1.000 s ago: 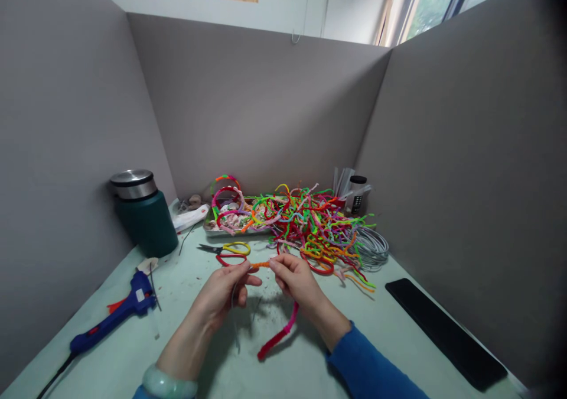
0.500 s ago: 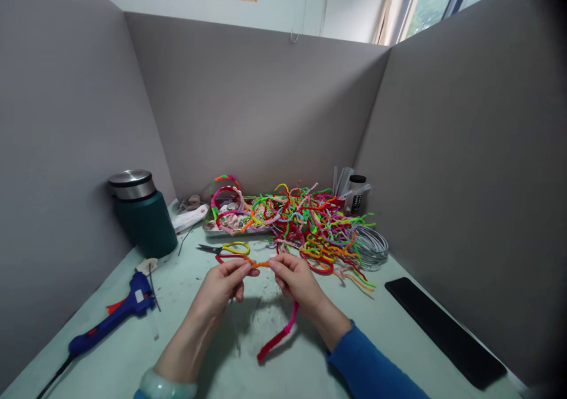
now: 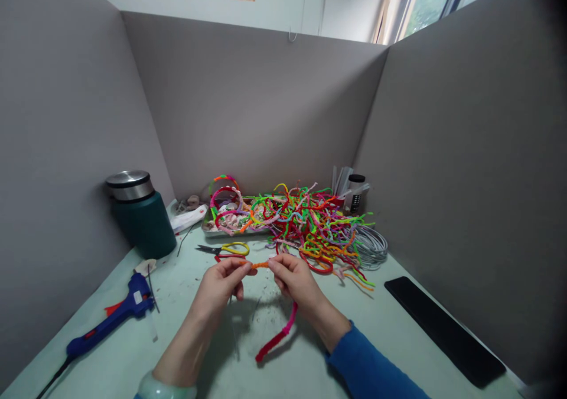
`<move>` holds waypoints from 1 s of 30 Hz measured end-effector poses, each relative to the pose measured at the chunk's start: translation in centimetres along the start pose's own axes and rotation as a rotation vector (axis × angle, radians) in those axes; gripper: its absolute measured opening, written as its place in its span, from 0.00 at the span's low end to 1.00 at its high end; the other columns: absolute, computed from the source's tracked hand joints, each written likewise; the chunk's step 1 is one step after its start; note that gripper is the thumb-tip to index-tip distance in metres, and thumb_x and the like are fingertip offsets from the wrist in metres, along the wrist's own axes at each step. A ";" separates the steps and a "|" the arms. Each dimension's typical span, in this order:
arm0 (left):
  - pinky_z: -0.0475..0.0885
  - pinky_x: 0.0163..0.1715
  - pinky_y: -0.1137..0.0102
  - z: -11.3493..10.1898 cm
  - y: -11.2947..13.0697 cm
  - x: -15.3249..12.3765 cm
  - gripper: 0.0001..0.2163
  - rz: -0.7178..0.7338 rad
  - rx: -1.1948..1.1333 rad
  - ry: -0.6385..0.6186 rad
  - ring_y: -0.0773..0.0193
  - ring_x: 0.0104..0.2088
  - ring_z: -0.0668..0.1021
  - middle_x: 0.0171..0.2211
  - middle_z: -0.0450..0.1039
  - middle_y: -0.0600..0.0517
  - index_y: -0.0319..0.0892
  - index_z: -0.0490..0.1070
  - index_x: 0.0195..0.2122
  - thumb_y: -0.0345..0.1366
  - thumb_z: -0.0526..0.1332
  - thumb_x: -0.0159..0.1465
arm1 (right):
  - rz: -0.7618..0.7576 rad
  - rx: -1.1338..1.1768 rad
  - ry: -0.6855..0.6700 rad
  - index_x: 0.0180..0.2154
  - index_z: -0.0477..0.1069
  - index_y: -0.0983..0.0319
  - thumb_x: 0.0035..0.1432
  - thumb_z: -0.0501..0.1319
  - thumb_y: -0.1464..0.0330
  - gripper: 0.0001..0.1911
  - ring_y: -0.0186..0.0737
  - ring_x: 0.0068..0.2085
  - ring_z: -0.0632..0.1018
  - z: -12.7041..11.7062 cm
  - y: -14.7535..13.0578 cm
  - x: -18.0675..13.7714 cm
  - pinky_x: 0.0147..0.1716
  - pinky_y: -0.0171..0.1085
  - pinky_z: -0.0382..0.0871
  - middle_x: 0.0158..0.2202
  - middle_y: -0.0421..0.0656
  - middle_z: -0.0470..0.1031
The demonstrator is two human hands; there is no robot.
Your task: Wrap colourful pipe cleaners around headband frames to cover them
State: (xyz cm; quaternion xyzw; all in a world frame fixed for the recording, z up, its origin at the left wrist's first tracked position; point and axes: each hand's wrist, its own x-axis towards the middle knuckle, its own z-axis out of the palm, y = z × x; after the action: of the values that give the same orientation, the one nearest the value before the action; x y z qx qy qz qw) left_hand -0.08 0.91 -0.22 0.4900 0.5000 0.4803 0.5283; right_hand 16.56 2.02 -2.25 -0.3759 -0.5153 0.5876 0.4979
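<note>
Both hands hold up a fuzzy pipe-cleaner strip (image 3: 260,265) over the table, and its orange stretch shows between their fingertips. My left hand (image 3: 221,284) pinches the orange part at its left end. At the other side my right hand (image 3: 295,281) grips the strip between thumb and fingers. Below my right palm hangs a pink and red length (image 3: 279,341), which seems to belong to the same strip; the join is hidden in the hand. Just beyond my left fingers lie scissors (image 3: 234,248) with one yellow and one red handle, partly covered by that hand.
A heap of coloured pipe cleaners (image 3: 310,216) spills beside a metal tray (image 3: 234,233). Grey wire (image 3: 372,248) is coiled at the right, near a black flat strip (image 3: 443,331). On the left are a blue glue gun (image 3: 110,319) and a green bottle (image 3: 144,224). Grey partitions (image 3: 257,103) surround the table.
The orange bit that stuck up by my left fingertips now lies in line with the strip, between the fingers. Both hands stay in nearly the same place.
</note>
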 end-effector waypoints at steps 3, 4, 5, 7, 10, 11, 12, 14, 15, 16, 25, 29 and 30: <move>0.61 0.17 0.75 0.1 -0.1 -0.2 0.15 0.106 0.167 0.063 0.73 0.15 0.68 0.28 0.76 0.50 0.38 0.74 0.33 0.45 0.63 0.52 | 0.016 0.005 0.015 0.29 0.68 0.64 0.51 0.62 0.56 0.16 0.25 0.14 0.54 0.0 -0.1 0.0 0.13 0.27 0.45 0.13 0.31 0.58; 0.62 0.17 0.75 0.2 -0.1 -0.3 0.14 0.139 0.218 0.082 0.72 0.16 0.69 0.26 0.75 0.51 0.38 0.74 0.33 0.45 0.63 0.53 | 0.023 0.010 0.022 0.29 0.68 0.64 0.51 0.62 0.57 0.16 0.25 0.14 0.54 0.0 -0.1 0.0 0.13 0.27 0.44 0.13 0.31 0.58; 0.62 0.18 0.75 0.2 -0.2 -0.3 0.14 0.164 0.260 0.096 0.71 0.16 0.69 0.24 0.74 0.52 0.39 0.75 0.34 0.45 0.62 0.53 | 0.026 0.014 0.030 0.29 0.68 0.64 0.51 0.62 0.57 0.16 0.24 0.14 0.54 0.0 -0.1 0.1 0.13 0.27 0.44 0.13 0.31 0.58; 0.62 0.19 0.75 0.2 -0.2 -0.4 0.15 0.183 0.290 0.098 0.70 0.17 0.70 0.19 0.71 0.54 0.39 0.76 0.35 0.45 0.62 0.54 | 0.027 0.016 0.043 0.29 0.67 0.64 0.51 0.62 0.56 0.16 0.24 0.14 0.53 -0.1 -0.1 0.1 0.12 0.27 0.44 0.14 0.31 0.58; 0.62 0.19 0.76 0.1 0.0 -0.3 0.16 0.111 0.162 0.014 0.70 0.17 0.69 0.15 0.67 0.55 0.37 0.75 0.35 0.46 0.62 0.54 | 0.026 0.021 0.042 0.29 0.67 0.64 0.51 0.61 0.56 0.16 0.24 0.14 0.52 -0.2 0.0 0.2 0.12 0.28 0.43 0.14 0.31 0.58; 0.62 0.19 0.76 0.1 0.1 -0.3 0.17 0.065 0.078 -0.023 0.71 0.17 0.68 0.16 0.68 0.55 0.36 0.74 0.35 0.47 0.61 0.55 | 0.023 0.022 0.037 0.29 0.67 0.64 0.51 0.61 0.56 0.16 0.24 0.14 0.52 -0.2 0.0 0.1 0.12 0.28 0.43 0.14 0.31 0.58; 0.61 0.17 0.76 0.1 0.1 -0.2 0.18 0.017 -0.010 -0.050 0.72 0.16 0.67 0.18 0.70 0.54 0.36 0.74 0.34 0.48 0.60 0.56 | 0.015 0.018 0.030 0.29 0.67 0.64 0.52 0.61 0.57 0.16 0.24 0.14 0.53 -0.2 0.1 0.1 0.12 0.28 0.44 0.14 0.31 0.58; 0.57 0.14 0.77 0.0 0.1 0.0 0.19 -0.056 -0.140 -0.071 0.75 0.14 0.65 0.23 0.72 0.52 0.36 0.72 0.33 0.50 0.59 0.56 | -0.019 -0.006 0.013 0.29 0.68 0.64 0.52 0.61 0.57 0.15 0.25 0.14 0.54 -0.1 0.2 0.1 0.13 0.28 0.45 0.14 0.31 0.58; 0.54 0.12 0.78 0.0 0.1 0.0 0.19 -0.076 -0.168 -0.071 0.77 0.13 0.63 0.25 0.73 0.52 0.36 0.71 0.32 0.50 0.59 0.55 | -0.039 -0.023 0.004 0.29 0.68 0.64 0.52 0.62 0.58 0.15 0.25 0.15 0.55 -0.1 0.2 0.1 0.14 0.28 0.46 0.14 0.31 0.58; 0.51 0.11 0.78 -0.1 0.0 0.0 0.18 -0.090 -0.173 -0.075 0.78 0.12 0.62 0.25 0.73 0.52 0.37 0.70 0.31 0.50 0.60 0.55 | -0.056 -0.038 -0.002 0.29 0.68 0.64 0.52 0.62 0.58 0.14 0.25 0.15 0.56 0.0 0.3 0.1 0.14 0.28 0.46 0.14 0.32 0.58; 0.40 0.11 0.78 0.1 -0.1 -0.1 0.18 -0.167 -0.115 -0.126 0.80 0.10 0.50 0.12 0.53 0.64 0.41 0.61 0.22 0.51 0.63 0.51 | -0.083 -0.069 -0.006 0.29 0.69 0.63 0.53 0.60 0.58 0.14 0.26 0.16 0.57 -0.2 0.8 0.2 0.15 0.28 0.48 0.14 0.32 0.59; 0.40 0.11 0.77 0.1 0.0 -0.1 0.18 -0.137 -0.080 -0.104 0.79 0.11 0.49 0.11 0.49 0.65 0.39 0.66 0.28 0.50 0.64 0.50 | -0.089 -0.056 -0.017 0.30 0.69 0.63 0.54 0.60 0.58 0.14 0.26 0.16 0.57 -0.2 0.8 0.2 0.14 0.28 0.47 0.14 0.32 0.59; 0.40 0.12 0.77 0.2 0.0 -0.1 0.18 -0.131 -0.070 -0.099 0.79 0.11 0.49 0.11 0.49 0.65 0.39 0.67 0.29 0.50 0.64 0.50 | -0.091 -0.055 -0.019 0.30 0.69 0.64 0.54 0.60 0.59 0.13 0.26 0.16 0.57 -0.2 0.7 0.2 0.14 0.28 0.47 0.15 0.32 0.59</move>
State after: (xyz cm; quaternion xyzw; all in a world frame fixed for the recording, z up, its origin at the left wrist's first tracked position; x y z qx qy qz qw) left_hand 0.09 0.76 -0.22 0.4605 0.4872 0.4370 0.5997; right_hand 16.55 2.25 -3.00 -0.3599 -0.5524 0.5536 0.5088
